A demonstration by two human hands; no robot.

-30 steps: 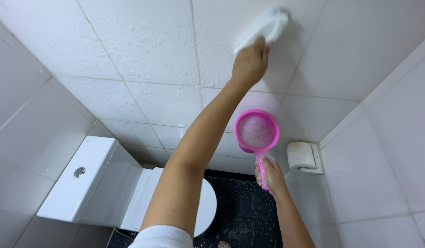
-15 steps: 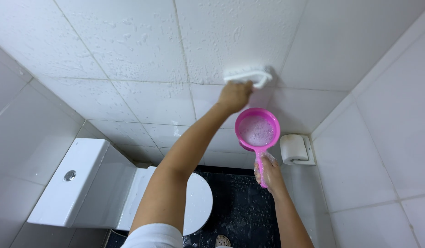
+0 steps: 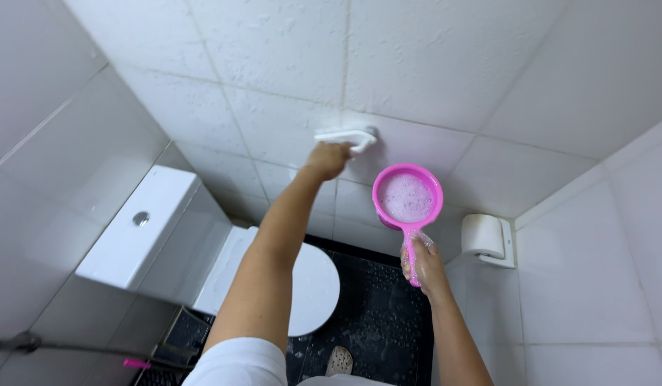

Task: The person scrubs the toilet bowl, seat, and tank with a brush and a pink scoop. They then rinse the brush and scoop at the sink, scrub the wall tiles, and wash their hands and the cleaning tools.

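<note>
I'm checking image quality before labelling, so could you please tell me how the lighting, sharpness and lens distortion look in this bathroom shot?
Head view: even, soft light, no harsh glare on the white wall tiles; wide-angle lens makes grout lines fan out; left hand with the white brush and the right hand with the pink scoop look sharp, foam visible; the dark floor shows small wet glints.

Your left hand (image 3: 329, 159) is up on the wall tiles (image 3: 445, 64) holding the scrub brush (image 3: 347, 135) flat against them. Just right of it and lower, your right hand (image 3: 421, 261) has the scoop (image 3: 407, 198) by its handle, suds inside. Toilet (image 3: 313, 286) sits below, cistern (image 3: 141, 225) to its left, paper roll (image 3: 484, 236) off right.
</note>
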